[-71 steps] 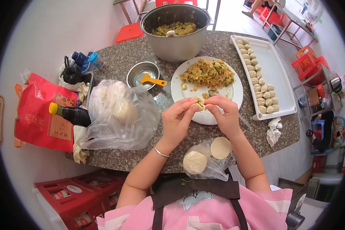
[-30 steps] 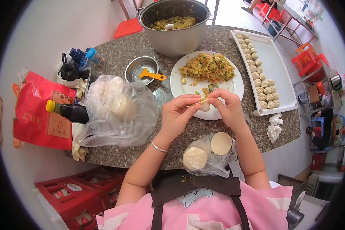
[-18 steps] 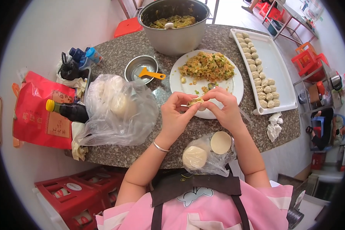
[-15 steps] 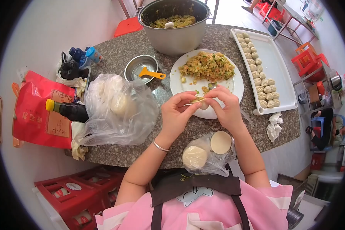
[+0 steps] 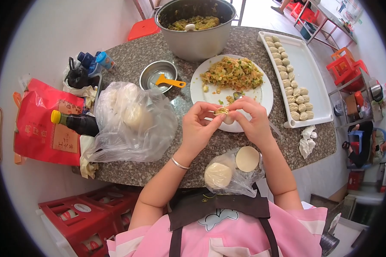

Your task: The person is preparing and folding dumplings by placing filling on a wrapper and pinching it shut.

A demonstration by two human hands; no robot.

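Observation:
Between my two hands is a partly folded dumpling (image 5: 222,112), its dough edge gathered and some filling showing at the top. My left hand (image 5: 200,123) pinches it from the left; my right hand (image 5: 252,119) has its fingertips on the right side. Both are held over the near rim of a white plate (image 5: 268,96) heaped with chopped vegetable filling (image 5: 233,73). A spoon (image 5: 237,95) lies partly in view behind my right fingers. Closer to me, round dough wrappers (image 5: 218,175) sit stacked in a clear bag, with a loose wrapper (image 5: 247,159) beside the stack.
A white tray (image 5: 311,77) at the right holds rows of pleated dumplings (image 5: 293,85). Behind the plate stands a large pot (image 5: 195,40) of filling. Leftward are a steel bowl (image 5: 146,79) with an orange-handled tool (image 5: 170,82), a plastic bag of dough (image 5: 135,118) and a dark bottle (image 5: 79,123).
The dough edge between my fingers has been drawn in further, from a flatter opening to a gathered one. My hands stay in nearly the same place.

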